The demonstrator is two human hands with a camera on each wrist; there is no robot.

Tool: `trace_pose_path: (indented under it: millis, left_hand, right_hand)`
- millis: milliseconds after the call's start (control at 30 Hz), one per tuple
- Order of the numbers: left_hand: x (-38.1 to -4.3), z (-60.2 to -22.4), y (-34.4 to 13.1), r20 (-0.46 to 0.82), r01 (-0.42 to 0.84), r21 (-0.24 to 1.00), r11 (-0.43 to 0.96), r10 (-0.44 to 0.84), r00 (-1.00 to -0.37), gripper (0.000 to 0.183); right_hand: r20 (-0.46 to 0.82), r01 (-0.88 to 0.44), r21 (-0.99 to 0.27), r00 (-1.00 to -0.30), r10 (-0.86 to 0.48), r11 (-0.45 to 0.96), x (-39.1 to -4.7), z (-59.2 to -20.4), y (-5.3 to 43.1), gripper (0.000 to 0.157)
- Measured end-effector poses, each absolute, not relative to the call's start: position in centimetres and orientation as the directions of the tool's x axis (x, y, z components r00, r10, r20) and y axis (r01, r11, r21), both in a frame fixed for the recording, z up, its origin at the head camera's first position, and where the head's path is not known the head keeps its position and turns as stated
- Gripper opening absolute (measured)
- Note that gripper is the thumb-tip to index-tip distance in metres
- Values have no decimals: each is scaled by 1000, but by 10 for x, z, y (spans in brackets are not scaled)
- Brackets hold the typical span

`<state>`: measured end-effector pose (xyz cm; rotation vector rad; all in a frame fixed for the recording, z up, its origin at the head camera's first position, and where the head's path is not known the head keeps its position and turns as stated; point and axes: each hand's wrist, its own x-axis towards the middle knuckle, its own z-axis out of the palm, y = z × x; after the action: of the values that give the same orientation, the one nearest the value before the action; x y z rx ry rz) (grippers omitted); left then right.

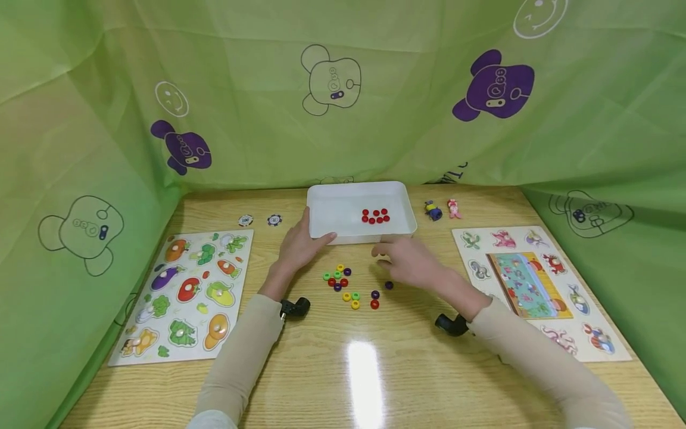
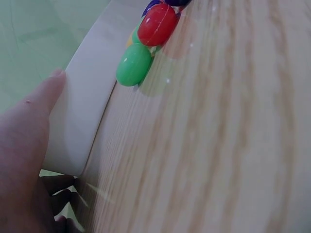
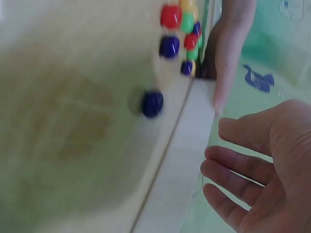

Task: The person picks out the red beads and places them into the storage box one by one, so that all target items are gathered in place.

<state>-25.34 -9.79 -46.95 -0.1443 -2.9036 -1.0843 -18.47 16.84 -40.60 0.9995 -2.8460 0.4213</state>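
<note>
Beads [image 1: 376,213], all red, lie inside a white tray [image 1: 334,211] in the head view; loose coloured beads [image 1: 344,282] sit nearer you on the bench [image 1: 305,381]. Left wrist view: your left hand [image 2: 22,145] grasps the tray's corner. Right wrist view: your right hand [image 3: 291,170], near the tray, has loosely curved fingers holding nothing.
</note>
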Motion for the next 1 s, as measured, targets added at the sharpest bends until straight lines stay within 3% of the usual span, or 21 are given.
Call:
trace_pose_path:
  millis: [500, 1000]
  left_hand:
    - [-252, -467, -98, 50, 81, 655, 751, 63, -997, 111]
    - [-252, -468, -99, 52, 86, 664, 743, 69, -996, 108]
  right_hand:
    - [82, -762, -232, -635, -768, 605, -134, -424, 157, 11]
    - [88, -776, -161, -627, -774, 610, -138, -422, 150, 10]
